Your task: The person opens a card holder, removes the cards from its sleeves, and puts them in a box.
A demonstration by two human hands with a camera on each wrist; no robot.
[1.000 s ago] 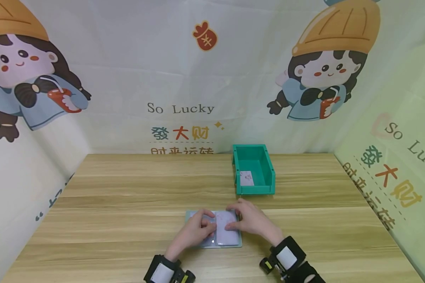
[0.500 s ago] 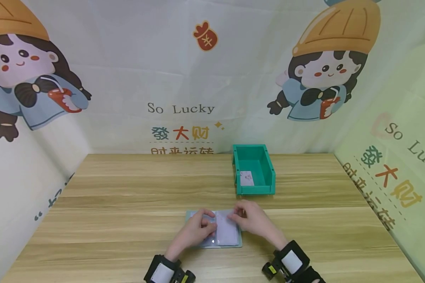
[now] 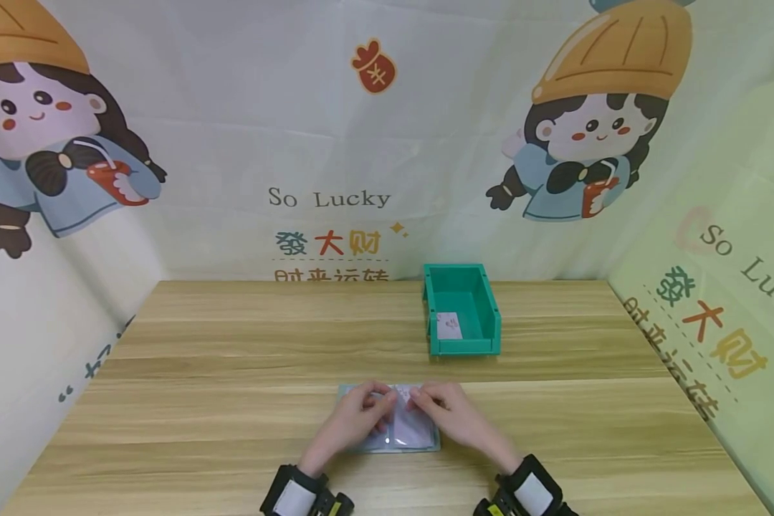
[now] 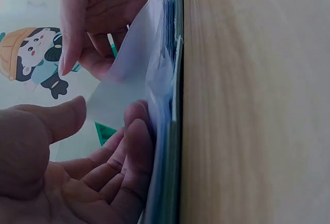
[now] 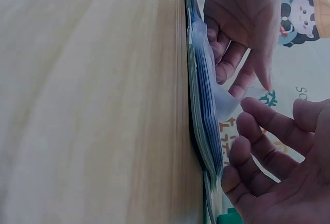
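Note:
A small pocket album (image 3: pixel 416 428) with a blue-green cover and clear sleeves lies spread on the table. My left hand (image 3: pixel 351 417) rests over its left page, and the left wrist view has its fingertips (image 4: pixel 139 136) against the sleeves with the thumb raised apart. Over the upper part of the right page is my right hand (image 3: pixel 461 416). A translucent sleeve page (image 5: pixel 225 102) curls up from the album between the hands. The right fingertips (image 5: pixel 249 123) are right at that page, their thumb held away from them. In the head view the hands partly hide both pages.
A green open-front bin (image 3: pixel 467 346) stands beyond the album, slightly right, with a pale printed card (image 3: pixel 448 326) inside. The wooden table (image 3: pixel 232 358) ends against a printed cloth backdrop (image 3: pixel 438 179) behind and at the sides. Each wrist wears a black camera mount.
My right hand has moved left from the right page's outer edge toward the spine, and a sleeve page now curls up beside it. The left hand has stayed nearly still.

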